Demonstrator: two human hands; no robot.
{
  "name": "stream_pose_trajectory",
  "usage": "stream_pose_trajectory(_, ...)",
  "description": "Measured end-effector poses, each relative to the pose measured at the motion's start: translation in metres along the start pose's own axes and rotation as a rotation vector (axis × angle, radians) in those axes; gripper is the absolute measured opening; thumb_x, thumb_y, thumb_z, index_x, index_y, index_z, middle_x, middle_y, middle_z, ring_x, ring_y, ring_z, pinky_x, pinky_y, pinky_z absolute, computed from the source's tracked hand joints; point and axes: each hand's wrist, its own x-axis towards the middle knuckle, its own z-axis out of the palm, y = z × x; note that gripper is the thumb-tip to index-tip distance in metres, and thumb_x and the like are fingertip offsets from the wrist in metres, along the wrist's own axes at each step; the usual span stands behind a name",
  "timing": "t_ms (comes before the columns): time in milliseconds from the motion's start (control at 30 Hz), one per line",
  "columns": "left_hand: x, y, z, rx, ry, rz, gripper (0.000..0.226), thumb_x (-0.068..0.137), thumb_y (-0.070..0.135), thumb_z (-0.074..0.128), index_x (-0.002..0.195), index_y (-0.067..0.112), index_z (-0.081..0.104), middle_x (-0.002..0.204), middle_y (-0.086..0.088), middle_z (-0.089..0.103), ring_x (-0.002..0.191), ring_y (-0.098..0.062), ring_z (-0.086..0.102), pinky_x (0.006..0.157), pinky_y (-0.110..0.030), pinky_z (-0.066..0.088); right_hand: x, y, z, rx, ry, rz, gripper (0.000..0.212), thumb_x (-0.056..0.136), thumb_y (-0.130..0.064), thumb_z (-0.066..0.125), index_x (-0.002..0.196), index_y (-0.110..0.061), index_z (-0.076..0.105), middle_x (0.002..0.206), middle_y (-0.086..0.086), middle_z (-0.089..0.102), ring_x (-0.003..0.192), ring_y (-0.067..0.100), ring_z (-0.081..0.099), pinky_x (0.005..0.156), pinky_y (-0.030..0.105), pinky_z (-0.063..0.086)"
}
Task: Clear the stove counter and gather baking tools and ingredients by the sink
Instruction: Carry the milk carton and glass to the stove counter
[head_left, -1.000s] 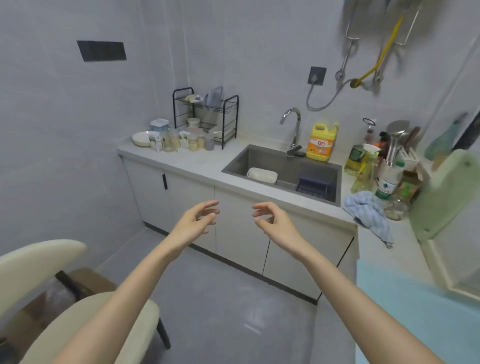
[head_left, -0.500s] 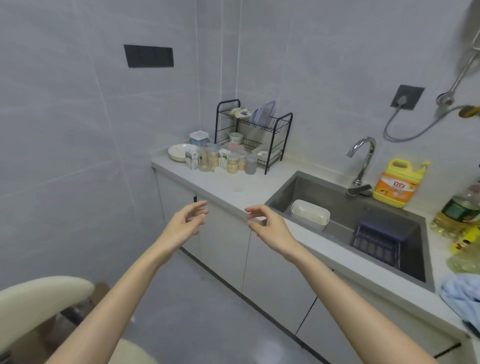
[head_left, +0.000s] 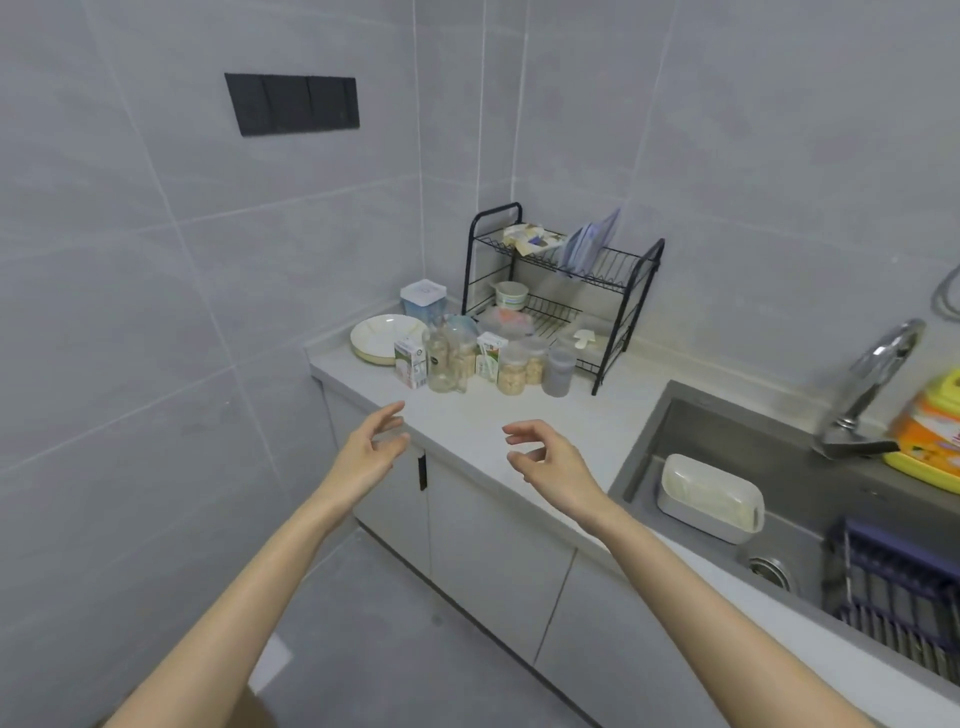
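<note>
My left hand (head_left: 371, 449) and my right hand (head_left: 548, 457) hover empty over the front edge of the grey counter (head_left: 483, 415), fingers loosely curled. Behind them, in the corner, stand a clear glass jar (head_left: 444, 361), a small milk carton (head_left: 410, 362), a second carton (head_left: 490, 356), several lidded jars of pale pieces (head_left: 511, 371) and a grey-filled jar (head_left: 558, 373). A cream plate (head_left: 382, 338) and a blue-lidded box (head_left: 423, 300) lie further back. The steel sink (head_left: 727, 441) is to the right, holding a white lidded container (head_left: 709, 496).
A black two-tier dish rack (head_left: 563, 291) with bowls and packets stands behind the jars. A faucet (head_left: 867, 384) and a yellow detergent bottle (head_left: 930, 431) sit behind the sink. A dark rack (head_left: 893, 582) lies in the sink's right end. White cabinet doors (head_left: 493, 545) run below.
The view has swung left and closer to the corner of the counter. Both hands have come forward to the counter edge, still empty. The chair and the right-hand counter have left the view.
</note>
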Motion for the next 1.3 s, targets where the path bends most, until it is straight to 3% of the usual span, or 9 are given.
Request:
stream_pose_trajectory(133,0.062,-0.018,-0.005,0.009,0.016,-0.039,0.051,0.094,0.016,0.054,0.141,0.026,0.038,0.139,0.000,0.045,0.098,-0.006,0.055,0.103,-0.037,0.042,0.070,0.010,0.012,0.020,-0.014,0.030,0.029,0.091,-0.013,0.056,0.118,-0.023,0.058,0.118,-0.009,0.057,0.082,0.012,0.058,0.089,0.032,0.051)
stream_pose_trajectory(300,0.152,-0.050,-0.008,0.028,0.029,-0.058,0.056,0.091,0.017,0.059,0.142,0.026,0.037,0.143,-0.002,0.042,0.122,-0.022,0.048,0.100,-0.033,0.040,0.170,0.032,0.027,0.034,-0.040,0.056,0.030,0.092,-0.015,0.056,0.121,-0.023,0.056,0.122,-0.012,0.053,0.085,0.013,0.059,0.092,0.035,0.051)
stream_pose_trajectory(500,0.263,-0.078,-0.018,0.156,0.043,-0.103,0.068,0.085,0.017,0.068,0.143,0.025,0.034,0.143,-0.004,0.037,0.129,-0.024,0.040,0.102,-0.032,0.038,0.278,0.058,0.040,0.024,-0.092,0.130,0.038,0.094,-0.016,0.055,0.131,-0.019,0.051,0.131,-0.011,0.047,0.093,0.015,0.059,0.094,0.036,0.049)
stream_pose_trajectory(667,0.330,-0.088,-0.024,0.338,-0.049,-0.066,0.074,0.085,0.014,0.067,0.147,0.021,0.027,0.140,0.004,0.036,0.135,-0.019,0.031,0.110,-0.038,0.032,0.346,0.076,0.054,-0.005,-0.125,0.184,0.041,0.093,-0.015,0.056,0.134,-0.018,0.048,0.135,-0.007,0.046,0.106,0.017,0.056,0.097,0.035,0.046)
stream_pose_trajectory(833,0.394,-0.112,-0.026,0.513,-0.221,0.004,0.079,0.084,0.024,0.069,0.148,0.027,0.023,0.156,0.002,0.020,0.143,-0.015,0.018,0.115,-0.034,0.020,0.391,0.096,0.072,-0.057,-0.177,0.283,0.044,0.095,-0.019,0.054,0.137,-0.015,0.044,0.136,-0.004,0.046,0.115,0.017,0.052,0.103,0.036,0.041)
stream_pose_trajectory(933,0.423,-0.128,-0.029,0.608,-0.321,0.031,0.079,0.081,0.029,0.071,0.146,0.034,0.025,0.156,0.008,0.017,0.142,-0.018,0.020,0.113,-0.040,0.027,0.403,0.103,0.082,-0.047,-0.154,0.335,0.034,0.096,-0.025,0.052,0.128,-0.015,0.050,0.122,-0.007,0.051,0.104,0.015,0.053,0.094,0.031,0.042)
stream_pose_trajectory(1067,0.450,-0.147,-0.031,0.686,-0.430,0.109,0.073,0.083,0.028,0.069,0.144,0.033,0.031,0.150,0.005,0.028,0.138,-0.017,0.026,0.109,-0.033,0.031,0.405,0.108,0.090,0.030,-0.113,0.407,0.017,0.096,-0.030,0.051,0.095,-0.014,0.056,0.095,-0.007,0.057,0.077,0.014,0.059,0.067,0.018,0.045)
stream_pose_trajectory(1167,0.466,-0.154,-0.032,0.704,-0.448,0.227,0.062,0.084,0.024,0.068,0.139,0.028,0.041,0.139,0.003,0.040,0.127,-0.017,0.037,0.100,-0.028,0.036,0.406,0.104,0.096,0.137,-0.082,0.485,0.024,0.096,-0.031,0.052,0.081,-0.014,0.056,0.087,0.000,0.059,0.060,0.011,0.055,0.068,0.022,0.048)
stream_pose_trajectory(1300,0.483,-0.156,-0.034,0.622,-0.527,0.312,0.050,0.081,0.019,0.071,0.127,0.028,0.052,0.126,0.011,0.047,0.114,-0.009,0.046,0.087,-0.023,0.043,0.401,0.095,0.108,0.238,-0.046,0.593,0.028,0.097,-0.034,0.050,0.077,-0.014,0.054,0.077,0.000,0.057,0.058,0.010,0.053,0.069,0.021,0.050)
